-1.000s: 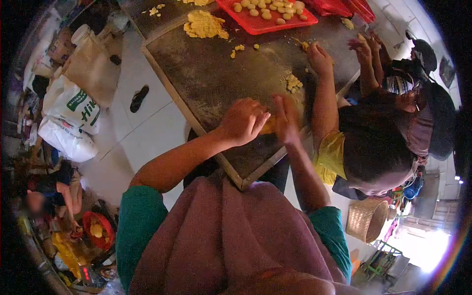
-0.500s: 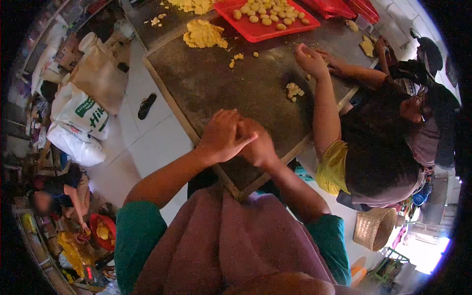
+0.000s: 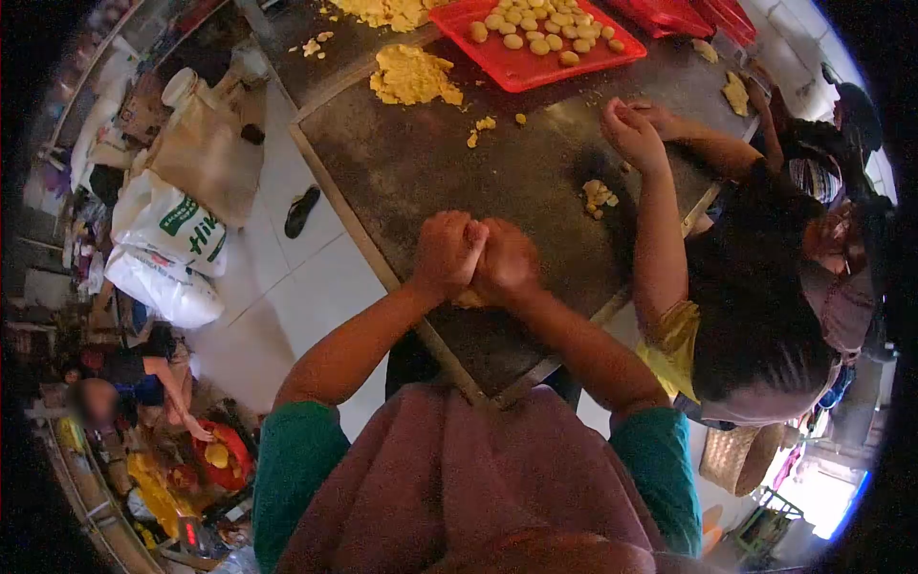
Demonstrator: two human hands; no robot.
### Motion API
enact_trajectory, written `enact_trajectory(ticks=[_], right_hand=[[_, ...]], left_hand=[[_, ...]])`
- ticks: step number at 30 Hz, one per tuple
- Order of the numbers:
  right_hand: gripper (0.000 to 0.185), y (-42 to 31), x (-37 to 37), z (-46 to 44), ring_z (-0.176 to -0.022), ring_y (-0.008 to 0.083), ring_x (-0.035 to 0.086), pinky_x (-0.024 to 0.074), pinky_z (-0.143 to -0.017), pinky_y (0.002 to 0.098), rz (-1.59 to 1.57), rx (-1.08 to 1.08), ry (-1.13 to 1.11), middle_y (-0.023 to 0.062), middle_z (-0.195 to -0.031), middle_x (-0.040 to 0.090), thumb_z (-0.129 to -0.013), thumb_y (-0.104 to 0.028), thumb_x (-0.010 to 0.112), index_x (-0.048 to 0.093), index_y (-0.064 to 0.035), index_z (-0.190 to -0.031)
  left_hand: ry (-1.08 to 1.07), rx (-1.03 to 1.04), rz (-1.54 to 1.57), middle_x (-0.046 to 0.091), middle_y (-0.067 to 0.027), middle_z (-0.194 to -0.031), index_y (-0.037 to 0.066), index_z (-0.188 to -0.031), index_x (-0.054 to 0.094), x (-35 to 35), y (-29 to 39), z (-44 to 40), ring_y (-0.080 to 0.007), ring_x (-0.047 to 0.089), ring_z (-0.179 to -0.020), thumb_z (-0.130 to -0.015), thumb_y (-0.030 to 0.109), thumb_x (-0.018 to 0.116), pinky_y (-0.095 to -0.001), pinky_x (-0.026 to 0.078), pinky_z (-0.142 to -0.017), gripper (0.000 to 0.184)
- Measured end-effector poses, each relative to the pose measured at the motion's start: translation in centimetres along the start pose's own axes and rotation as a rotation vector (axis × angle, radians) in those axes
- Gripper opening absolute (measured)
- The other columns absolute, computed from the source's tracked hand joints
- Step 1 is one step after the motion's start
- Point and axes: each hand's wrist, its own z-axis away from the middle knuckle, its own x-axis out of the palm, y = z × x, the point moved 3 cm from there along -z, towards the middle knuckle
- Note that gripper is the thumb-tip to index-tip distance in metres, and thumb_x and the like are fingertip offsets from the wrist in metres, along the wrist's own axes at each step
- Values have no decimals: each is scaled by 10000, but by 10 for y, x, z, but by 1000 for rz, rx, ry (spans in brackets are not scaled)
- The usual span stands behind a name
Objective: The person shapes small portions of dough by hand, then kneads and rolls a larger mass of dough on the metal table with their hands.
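Balls in tray, dough left of it (crumbs nearby)

On the white plastic sack with green print, standing on the floor at the left, large dark green letters begin "Hi"; the stroke after them could be an "l" or a "k", and the lettering climbs the sack's side at a steep slant. Beside these letters sits a solid green rectangular label with small white capitals, too blurred to read with certainty. At the lower left, a small dark box-shaped device with a red lit display shows glowing marks, too small to make out as digits.
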Motion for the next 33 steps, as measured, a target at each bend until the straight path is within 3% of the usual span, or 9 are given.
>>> enact_trajectory(ticks=[5,8,11,14,19,20,23,29,33], right_hand=[[285,5,-9,-25,-658,348,590,465,-592,449,-170,237,-171,166,-758,609,-830,-302,499,595,-35,-809],[300,3,-11,-24,-706,349,592,459,-604,442,-139,268,-186,167,-806,613,-831,-317,493,596,-35,-844],[260,-6,-32,-33,-711,361,564,442,-612,434,-77,-27,-57,163,-789,584,-797,-287,524,583,-44,-867],[251,-15,-59,-40,-747,350,530,425,-652,409,122,-291,42,151,-798,541,-750,-263,555,562,-58,-895],[268,6,-50,-14,-820,332,510,402,-722,403,216,-383,69,154,-843,520,-731,-257,556,538,-59,-911],[237,3,-53,-13,-768,335,481,380,-696,417,153,-415,100,150,-805,491,-831,-246,487,535,-20,-884],[250,8,-62,-24,-928,348,502,389,-803,443,31,-40,-257,158,-965,535,-846,-231,477,529,-30,-985],[402,42,-30,-45,-982,377,525,421,-840,435,-128,-255,-2,188,-1049,567,-911,-346,379,518,-23,-1105],[429,-3,-52,-32,-954,369,544,434,-819,449,-175,231,-535,181,-1060,569,-917,-388,354,519,-59,-1138]], left_hand=[[35,-170,143,500,-176,-570,23,-625,534,-7,12,-20,-362,509,-576,-890,316,427,-458,376,-561,409],[-2,-89,206,506,-162,-590,49,-660,532,-10,13,-15,-351,511,-585,-887,320,433,-448,376,-558,367],[302,328,61,499,-127,-652,79,-713,516,-15,20,-19,-329,499,-597,-879,345,443,-438,374,-573,321],[320,781,-260,521,-116,-760,56,-741,513,-34,38,-31,-296,511,-707,-882,370,421,-436,364,-623,357],[297,743,-334,467,-120,-776,46,-801,507,-13,34,-10,-312,476,-756,-845,544,395,-443,355,-721,512],[267,718,-321,473,-127,-782,35,-809,511,-11,33,-6,-311,476,-771,-840,577,375,-440,352,-735,560],[197,630,-365,486,-148,-810,3,-837,521,-13,41,-1,-307,475,-782,-820,645,318,-429,351,-751,673],[43,542,-396,507,-225,-981,-27,-996,516,-18,39,25,-360,482,-941,-823,663,277,-462,335,-873,750],[242,498,-64,431,-237,-1194,-35,-1202,383,-29,17,47,-378,413,-1117,-851,629,240,-460,281,-971,765]])
